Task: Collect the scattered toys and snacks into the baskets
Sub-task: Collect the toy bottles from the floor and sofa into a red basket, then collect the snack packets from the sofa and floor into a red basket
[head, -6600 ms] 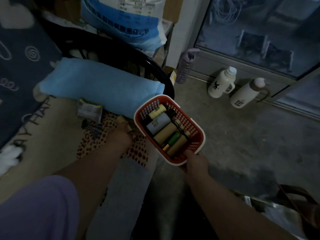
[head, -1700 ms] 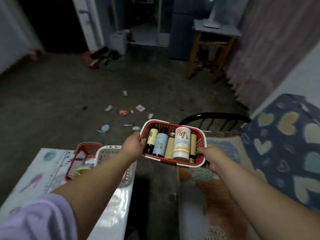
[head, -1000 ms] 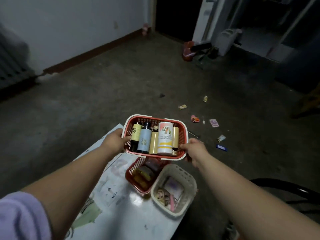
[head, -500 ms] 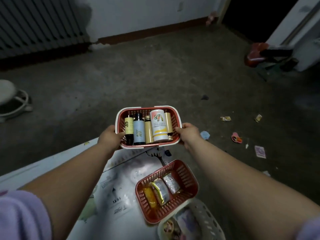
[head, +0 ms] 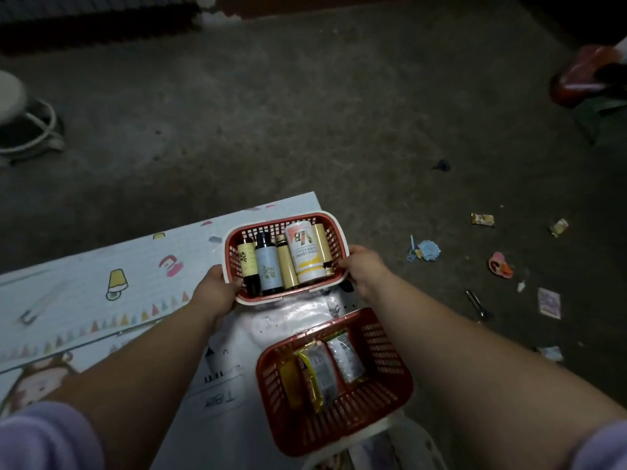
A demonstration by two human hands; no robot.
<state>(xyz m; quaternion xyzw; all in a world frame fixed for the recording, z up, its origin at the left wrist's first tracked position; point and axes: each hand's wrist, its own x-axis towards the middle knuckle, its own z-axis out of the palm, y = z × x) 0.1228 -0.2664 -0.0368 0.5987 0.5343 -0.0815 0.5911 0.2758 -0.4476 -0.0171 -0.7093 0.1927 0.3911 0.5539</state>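
Your left hand [head: 215, 293] grips the left end of the red basket [head: 334, 226], thumb hooked over the white rim, and your right hand [head: 364, 271] clasps the opposite end with its fingers curled on the edge. That puts the basket squarely between your two hands, roughly level and open side up. Inside it, lying side by side, are a dark bottle [head: 247, 264] with a yellow label, a blue-labelled bottle [head: 268, 269], a slim gold tube [head: 286, 266], a white can [head: 305, 254] and a second gold tube [head: 322, 245]. The basket is over the far corner of the cartoon-printed table [head: 101, 293]; you cannot tell whether its base touches the surface. Nearer to you, between your forearms, a second red basket [head: 383, 340] holds snack packets [head: 319, 371], and a white basket [head: 417, 439] shows at the bottom edge just beside it. Out on the floor to your right, well apart from the baskets, lie a blue toy [head: 428, 250], a pink toy [head: 499, 264], a yellow wrapper [head: 481, 218] and a small card [head: 548, 302].
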